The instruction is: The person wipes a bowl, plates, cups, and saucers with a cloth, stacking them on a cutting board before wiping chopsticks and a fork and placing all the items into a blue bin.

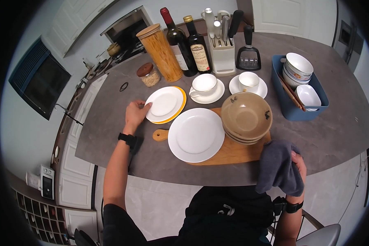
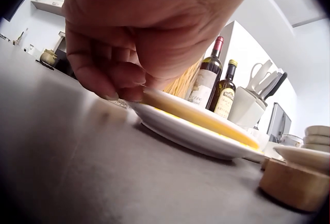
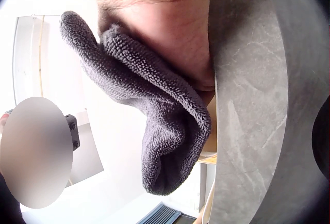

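Observation:
At the left of the table my left hand pinches the near-left rim of a small white plate. Beneath it lies a plate with a yellow band. The left wrist view has thumb and fingertips at the rim of the upper plate, with a gap showing above the lower white plate. My right hand holds a crumpled dark grey towel at the table's front edge. Its folds hang down in the right wrist view and hide most of the fingers.
A large white plate and stacked brown bowls rest on a wooden board. Behind stand cups on saucers, bottles, a pasta jar and a knife block. A blue basket holds white bowls.

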